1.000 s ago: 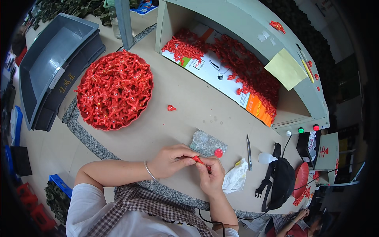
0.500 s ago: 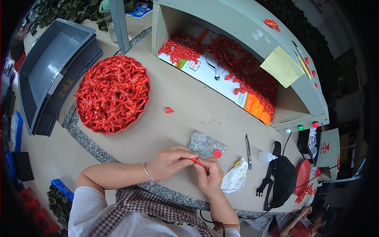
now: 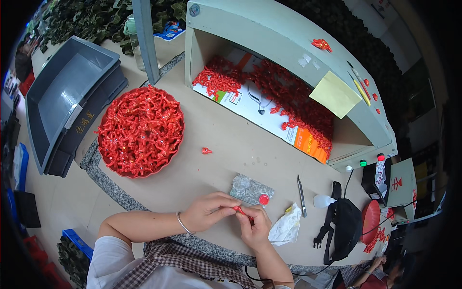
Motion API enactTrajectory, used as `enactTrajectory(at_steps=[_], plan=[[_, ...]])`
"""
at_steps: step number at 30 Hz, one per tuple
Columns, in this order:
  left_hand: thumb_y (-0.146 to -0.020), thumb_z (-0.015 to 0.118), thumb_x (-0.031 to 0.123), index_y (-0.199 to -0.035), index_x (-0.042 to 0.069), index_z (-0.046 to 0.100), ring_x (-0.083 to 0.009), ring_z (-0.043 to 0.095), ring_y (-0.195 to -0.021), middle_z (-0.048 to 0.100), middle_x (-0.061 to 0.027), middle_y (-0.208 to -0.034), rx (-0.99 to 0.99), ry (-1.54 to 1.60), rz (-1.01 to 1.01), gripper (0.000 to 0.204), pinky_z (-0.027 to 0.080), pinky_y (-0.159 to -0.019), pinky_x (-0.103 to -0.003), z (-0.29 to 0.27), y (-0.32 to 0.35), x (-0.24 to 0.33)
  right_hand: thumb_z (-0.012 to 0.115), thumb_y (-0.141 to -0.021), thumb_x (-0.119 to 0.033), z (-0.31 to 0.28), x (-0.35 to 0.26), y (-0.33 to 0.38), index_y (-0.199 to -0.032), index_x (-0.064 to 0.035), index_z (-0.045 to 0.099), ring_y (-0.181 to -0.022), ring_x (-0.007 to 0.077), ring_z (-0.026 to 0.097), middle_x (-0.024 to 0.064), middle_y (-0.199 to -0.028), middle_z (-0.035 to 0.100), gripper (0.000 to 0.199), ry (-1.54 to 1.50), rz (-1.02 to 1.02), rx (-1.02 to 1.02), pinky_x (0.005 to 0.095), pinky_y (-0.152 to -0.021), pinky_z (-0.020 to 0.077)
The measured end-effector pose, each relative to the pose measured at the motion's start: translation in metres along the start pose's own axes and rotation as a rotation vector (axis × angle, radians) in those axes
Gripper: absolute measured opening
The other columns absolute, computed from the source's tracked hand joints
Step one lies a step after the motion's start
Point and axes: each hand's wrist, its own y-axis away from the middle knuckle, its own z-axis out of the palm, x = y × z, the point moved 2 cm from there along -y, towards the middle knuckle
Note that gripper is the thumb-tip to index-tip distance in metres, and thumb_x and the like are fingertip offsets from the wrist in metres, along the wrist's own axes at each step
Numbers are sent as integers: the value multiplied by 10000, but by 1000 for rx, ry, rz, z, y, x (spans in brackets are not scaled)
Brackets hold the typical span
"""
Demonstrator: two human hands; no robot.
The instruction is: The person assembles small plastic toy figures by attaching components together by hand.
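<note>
Shifted lower in the view since the earlier frame, tabletop [image 3: 221, 176] and all, but still gripping a small red piece [image 3: 238, 210], probably a figure though mostly covered, between closed fingertips of left hand [image 3: 206, 212] and right hand [image 3: 255, 227], just inside the tabletop's near edge. Held just left of a crumpled white cloth [image 3: 285, 229], and well apart from a red bowl [image 3: 139, 175] heaped with red figures [image 3: 139, 127] by the tabletop's left edge.
</note>
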Motion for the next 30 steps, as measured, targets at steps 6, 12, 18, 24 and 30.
enactTrajectory(at_steps=[6,12,18,24,30], plan=[[-786,612,16,-1009,15,613,-184,592,-885,602,-108,-995,-27,-18,-13,223,490,-740,-267,0,-1,4,635,-777,-35,-4,7,3,-885,-17,574,-555,89,486,48,-726,545,125,-149,149,-41,199,-475,381],[-849,567,156,-1233,47,416,-172,561,-939,530,-98,-1095,-219,264,-157,426,465,-781,-281,-3,-6,-5,608,-793,-9,-12,20,3,-917,-12,592,-592,79,463,22,-769,531,125,-665,301,-147,207,-539,376],[-885,512,177,-1320,67,262,-160,566,-920,516,-81,-1091,-579,846,-697,514,472,-759,-280,1,-2,-13,636,-750,1,-19,7,-6,-881,-13,638,-611,77,435,4,-698,513,132,-660,343,-317,216,-555,339],[-882,517,170,-1303,70,284,-119,566,-848,554,-49,-987,-722,786,-702,491,468,-726,-254,-4,0,-16,626,-742,36,-20,-7,-6,-931,-6,626,-573,74,419,-8,-674,502,193,-565,326,-414,210,-555,355],[-889,505,151,-1286,93,339,-120,576,-805,540,-38,-956,-590,918,-702,434,479,-704,-239,-2,-2,-16,509,-815,61,-48,6,0,-1178,-2,465,-671,97,510,66,-919,542,370,-238,395,-222,209,-629,430]])
